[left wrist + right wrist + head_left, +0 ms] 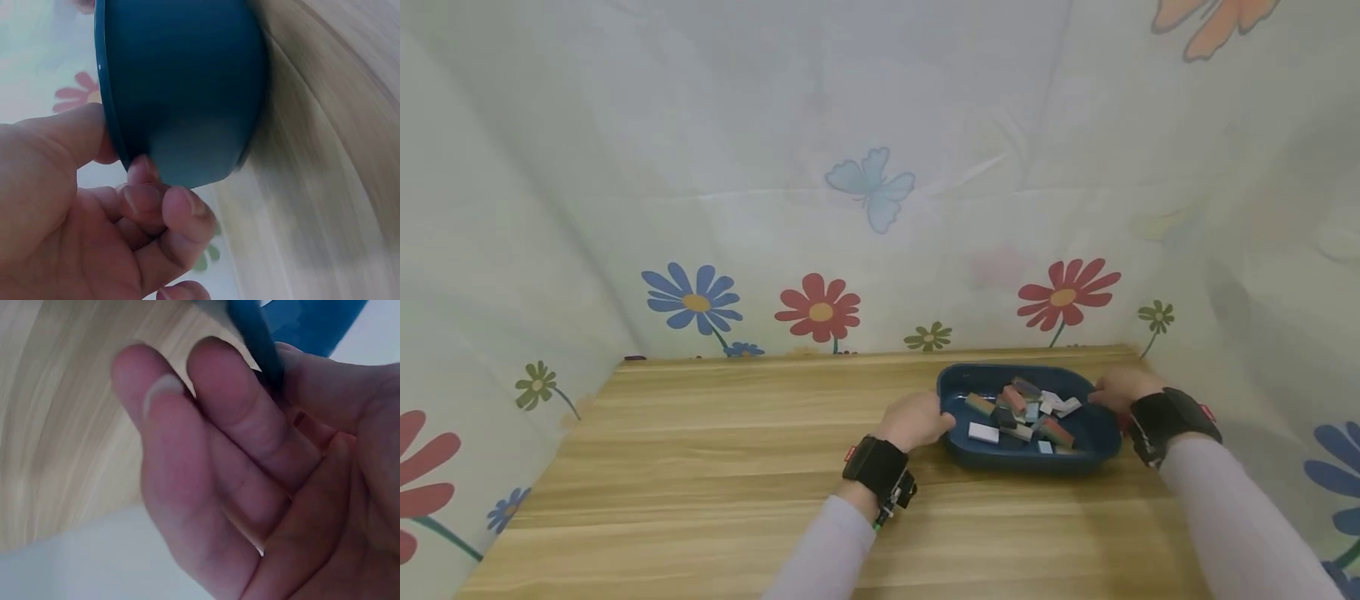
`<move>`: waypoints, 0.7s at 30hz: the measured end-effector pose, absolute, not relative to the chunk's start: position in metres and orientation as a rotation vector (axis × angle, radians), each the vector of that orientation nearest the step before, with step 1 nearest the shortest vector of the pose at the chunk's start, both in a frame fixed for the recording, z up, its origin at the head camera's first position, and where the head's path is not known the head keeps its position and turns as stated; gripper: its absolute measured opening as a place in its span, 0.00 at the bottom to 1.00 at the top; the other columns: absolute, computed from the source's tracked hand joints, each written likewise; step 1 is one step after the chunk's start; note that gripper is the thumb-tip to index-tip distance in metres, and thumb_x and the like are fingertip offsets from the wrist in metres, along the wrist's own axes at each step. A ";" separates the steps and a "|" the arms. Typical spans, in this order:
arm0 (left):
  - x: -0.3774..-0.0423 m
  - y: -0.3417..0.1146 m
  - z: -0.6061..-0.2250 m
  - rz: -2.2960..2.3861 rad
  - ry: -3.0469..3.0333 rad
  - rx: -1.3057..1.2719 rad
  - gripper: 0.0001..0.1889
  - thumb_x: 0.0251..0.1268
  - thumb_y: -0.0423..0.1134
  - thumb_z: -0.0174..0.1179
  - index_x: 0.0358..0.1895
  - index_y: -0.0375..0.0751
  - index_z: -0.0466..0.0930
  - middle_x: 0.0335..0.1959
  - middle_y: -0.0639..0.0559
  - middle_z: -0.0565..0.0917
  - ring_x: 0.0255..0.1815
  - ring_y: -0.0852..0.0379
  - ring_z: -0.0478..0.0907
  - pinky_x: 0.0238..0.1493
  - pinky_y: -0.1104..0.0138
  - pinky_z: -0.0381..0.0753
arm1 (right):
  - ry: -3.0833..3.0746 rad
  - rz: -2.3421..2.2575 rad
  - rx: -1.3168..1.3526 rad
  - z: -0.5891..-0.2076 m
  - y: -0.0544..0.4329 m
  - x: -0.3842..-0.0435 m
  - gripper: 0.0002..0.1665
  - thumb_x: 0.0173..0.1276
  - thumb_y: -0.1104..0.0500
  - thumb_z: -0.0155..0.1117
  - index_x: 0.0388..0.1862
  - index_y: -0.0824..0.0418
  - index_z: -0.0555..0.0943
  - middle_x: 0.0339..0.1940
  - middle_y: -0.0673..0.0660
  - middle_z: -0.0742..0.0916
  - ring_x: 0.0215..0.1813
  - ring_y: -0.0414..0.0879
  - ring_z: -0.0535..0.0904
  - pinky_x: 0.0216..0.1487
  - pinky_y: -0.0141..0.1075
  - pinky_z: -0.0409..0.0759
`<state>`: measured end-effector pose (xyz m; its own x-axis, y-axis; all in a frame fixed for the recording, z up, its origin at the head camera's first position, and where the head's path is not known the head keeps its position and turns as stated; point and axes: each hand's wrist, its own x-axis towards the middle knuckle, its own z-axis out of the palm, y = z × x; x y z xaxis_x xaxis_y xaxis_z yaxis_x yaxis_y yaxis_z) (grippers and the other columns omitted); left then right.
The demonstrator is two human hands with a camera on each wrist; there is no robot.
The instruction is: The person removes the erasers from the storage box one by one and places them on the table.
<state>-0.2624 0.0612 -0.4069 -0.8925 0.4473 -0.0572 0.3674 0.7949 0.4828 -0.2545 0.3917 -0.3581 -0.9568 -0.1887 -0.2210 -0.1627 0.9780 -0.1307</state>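
Lower right in the head view, the left hand [916,422] and right hand [1124,389] pinch opposite ends of a dark-blue oblong basin [1030,461] of small multicoloured blocks [1032,412]. Handling the basin seems the step; the next move calls for level ends.

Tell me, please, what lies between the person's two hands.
The head view shows a dark blue basin between the left hand and the right hand, with small blocky pieces of several colours lying inside it; each hand grips the basin.

Blue rim [257,340] between thumb [325,389] and fingers [178,453], wooden tabletop [69,406] beyond.
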 end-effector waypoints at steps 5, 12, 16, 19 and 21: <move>-0.253 0.027 -0.404 0.697 2.802 0.640 0.15 0.67 0.44 0.56 0.20 0.46 0.73 0.16 0.57 0.69 0.17 0.60 0.66 0.21 0.68 0.61 | 2.825 -0.392 -0.199 -0.367 0.365 -0.247 0.16 0.74 0.59 0.54 0.26 0.64 0.77 0.15 0.54 0.79 0.18 0.46 0.77 0.23 0.38 0.76; -0.243 -0.021 -0.404 0.731 2.802 0.593 0.10 0.65 0.42 0.56 0.27 0.43 0.76 0.18 0.55 0.70 0.19 0.58 0.67 0.24 0.65 0.63 | 2.756 -0.603 -0.111 -0.373 0.325 -0.245 0.13 0.75 0.57 0.55 0.32 0.63 0.78 0.19 0.57 0.79 0.20 0.49 0.79 0.23 0.40 0.81; -0.237 -0.044 -0.404 0.754 2.797 0.541 0.09 0.65 0.42 0.57 0.28 0.42 0.76 0.18 0.54 0.69 0.19 0.58 0.66 0.23 0.65 0.63 | 2.758 -0.645 -0.161 -0.375 0.303 -0.242 0.13 0.75 0.57 0.55 0.32 0.63 0.79 0.18 0.57 0.79 0.20 0.49 0.79 0.22 0.40 0.81; -0.232 -0.061 -0.403 0.763 2.802 0.509 0.09 0.64 0.41 0.57 0.27 0.43 0.75 0.17 0.55 0.67 0.18 0.58 0.65 0.22 0.65 0.61 | 2.747 -0.675 -0.202 -0.375 0.288 -0.240 0.13 0.75 0.57 0.55 0.31 0.63 0.79 0.18 0.57 0.79 0.19 0.49 0.79 0.22 0.40 0.81; -0.229 -0.072 -0.403 0.775 2.815 0.495 0.10 0.64 0.41 0.57 0.26 0.43 0.74 0.16 0.55 0.67 0.17 0.58 0.64 0.21 0.65 0.60 | 2.736 -0.700 -0.209 -0.375 0.277 -0.239 0.14 0.75 0.57 0.55 0.31 0.62 0.79 0.17 0.57 0.79 0.19 0.49 0.79 0.22 0.40 0.80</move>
